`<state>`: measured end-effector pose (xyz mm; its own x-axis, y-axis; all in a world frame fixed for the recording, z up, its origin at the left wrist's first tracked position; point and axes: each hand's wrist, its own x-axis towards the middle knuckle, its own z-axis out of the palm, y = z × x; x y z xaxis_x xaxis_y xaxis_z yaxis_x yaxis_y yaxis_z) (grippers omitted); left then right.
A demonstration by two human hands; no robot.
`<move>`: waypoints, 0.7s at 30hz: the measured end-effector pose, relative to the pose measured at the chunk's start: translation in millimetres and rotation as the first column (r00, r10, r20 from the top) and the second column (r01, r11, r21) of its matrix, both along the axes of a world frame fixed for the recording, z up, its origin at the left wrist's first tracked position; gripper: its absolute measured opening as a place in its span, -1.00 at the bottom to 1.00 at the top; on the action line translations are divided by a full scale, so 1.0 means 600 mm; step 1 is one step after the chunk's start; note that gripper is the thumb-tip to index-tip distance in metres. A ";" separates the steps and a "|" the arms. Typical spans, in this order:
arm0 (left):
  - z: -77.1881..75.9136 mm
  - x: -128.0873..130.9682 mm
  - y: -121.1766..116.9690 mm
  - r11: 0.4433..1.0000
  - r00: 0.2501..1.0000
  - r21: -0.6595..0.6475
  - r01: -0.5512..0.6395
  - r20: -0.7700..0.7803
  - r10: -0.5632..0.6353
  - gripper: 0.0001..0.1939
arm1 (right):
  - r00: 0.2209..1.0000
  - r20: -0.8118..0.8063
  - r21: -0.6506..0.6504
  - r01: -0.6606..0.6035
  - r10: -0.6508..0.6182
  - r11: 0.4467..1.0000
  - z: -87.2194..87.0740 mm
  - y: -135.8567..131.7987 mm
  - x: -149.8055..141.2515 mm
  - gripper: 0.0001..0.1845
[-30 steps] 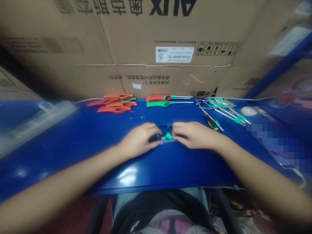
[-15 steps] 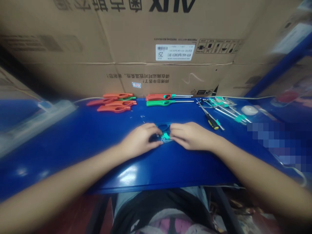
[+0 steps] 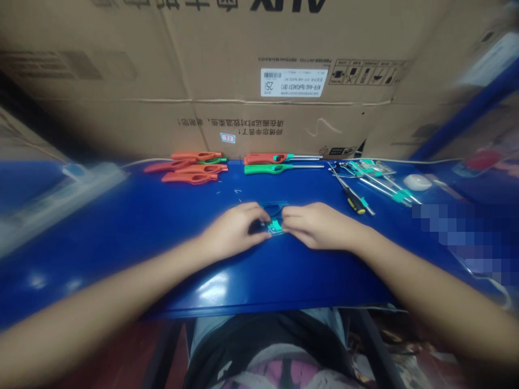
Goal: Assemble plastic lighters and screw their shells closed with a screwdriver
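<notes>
My left hand (image 3: pixel 233 232) and my right hand (image 3: pixel 316 224) meet at the middle of the blue table (image 3: pixel 162 237). Both pinch a blue lighter body with a teal inner part (image 3: pixel 275 222) that lies flat between them. Fingers of both hands are curled down on it and hide most of it.
Orange lighter shells (image 3: pixel 190 170) lie at the back left. A red lighter (image 3: pixel 279 158) and a green lighter (image 3: pixel 275 169) lie at the back centre. A yellow-black screwdriver (image 3: pixel 352 199), several teal-tipped metal rods (image 3: pixel 377 178) and a white round object (image 3: pixel 417 182) lie at right. Cardboard boxes (image 3: pixel 259 75) wall the back.
My hands stay on the lighter body; my right fingers have crept slightly left toward the left hand. The view shifted a little.
</notes>
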<state>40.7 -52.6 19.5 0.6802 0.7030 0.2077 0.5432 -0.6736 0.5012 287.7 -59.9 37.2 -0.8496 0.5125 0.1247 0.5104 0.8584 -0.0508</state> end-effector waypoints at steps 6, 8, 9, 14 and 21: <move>0.004 0.000 -0.004 0.999 0.999 0.040 0.018 -0.029 -0.017 -0.72 | 0.996 -0.053 -0.159 0.064 -0.073 0.985 0.006 0.000 0.003 -0.81; 0.005 -0.001 -0.006 0.997 0.998 0.067 0.037 -0.051 -0.034 -0.70 | 0.986 -0.119 -0.234 0.087 -0.118 0.968 0.005 0.002 0.004 -0.85; 0.005 -0.001 -0.007 0.996 0.997 0.077 0.048 -0.063 -0.043 -0.71 | 0.978 -0.153 -0.268 0.097 -0.141 0.959 0.004 0.003 0.004 -0.88; 0.006 -0.003 -0.006 0.989 0.990 0.108 0.097 -0.110 -0.085 -0.74 | 0.947 -0.210 -0.372 0.153 -0.243 0.915 0.002 0.009 0.004 -0.93; 0.004 -0.004 -0.003 0.982 0.984 0.140 0.125 -0.147 -0.104 -0.74 | 0.927 -0.229 -0.449 0.168 -0.296 0.877 0.001 0.011 0.003 -0.91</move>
<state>38.5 -54.6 21.9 0.7838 0.5875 0.2016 0.5154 -0.7963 0.3167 289.3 -53.1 37.5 -0.6599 0.7479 0.0720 0.6011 0.5830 -0.5466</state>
